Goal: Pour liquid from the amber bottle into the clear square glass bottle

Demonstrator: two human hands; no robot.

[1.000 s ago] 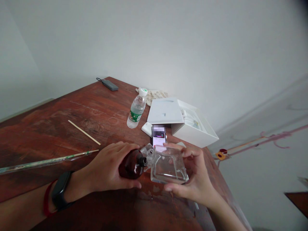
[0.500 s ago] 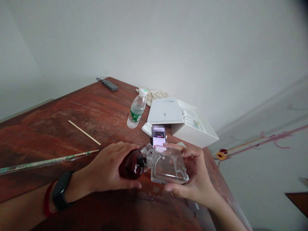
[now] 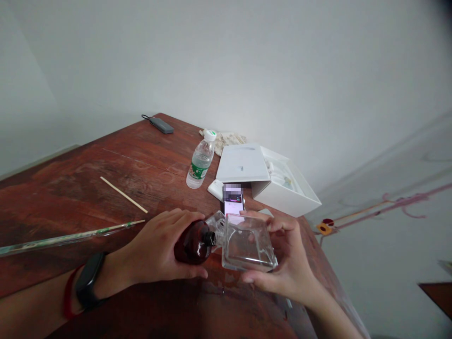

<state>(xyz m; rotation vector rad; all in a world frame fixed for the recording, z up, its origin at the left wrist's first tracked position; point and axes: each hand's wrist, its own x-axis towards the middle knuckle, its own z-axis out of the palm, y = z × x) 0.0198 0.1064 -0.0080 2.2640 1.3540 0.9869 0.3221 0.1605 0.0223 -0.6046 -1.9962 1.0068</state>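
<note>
- Head view, things around: on the reddish-brown table (image 3: 77, 188), a capped water bottle (image 3: 198, 169) with a green label stands upright beyond the hands; a patterned cloth (image 3: 231, 139) lies behind it; a grey device (image 3: 161, 125) with a loop sits near the far corner; a bare stick (image 3: 123, 194) and a wrapped stick (image 3: 70, 239) lie to the left.
- In the way: a lit phone (image 3: 233, 207) lies just beyond the held pair, with a small white object (image 3: 215, 189) beside it; farther right are a white lid (image 3: 243, 165) and an open white box (image 3: 287, 200).
- Hard to make out: the phone's near end is covered, part of its screen is pixelated; the box's contents are unclear; another clear shape lies behind the joined necks; the wrapped stick is cut off at the left edge.
- Hands and bottles: the left hand (image 3: 158, 249) curls round a dark brown bottle (image 3: 192, 242); the right hand (image 3: 287, 256) pinches a clear square bottle (image 3: 247, 242) between thumb and fingers; both are in front, near the middle.
- Direction: the brown bottle's black neck points right, the clear one's neck points left; both long axes run roughly sideways; whether the mouths touch, I cannot tell.
</note>
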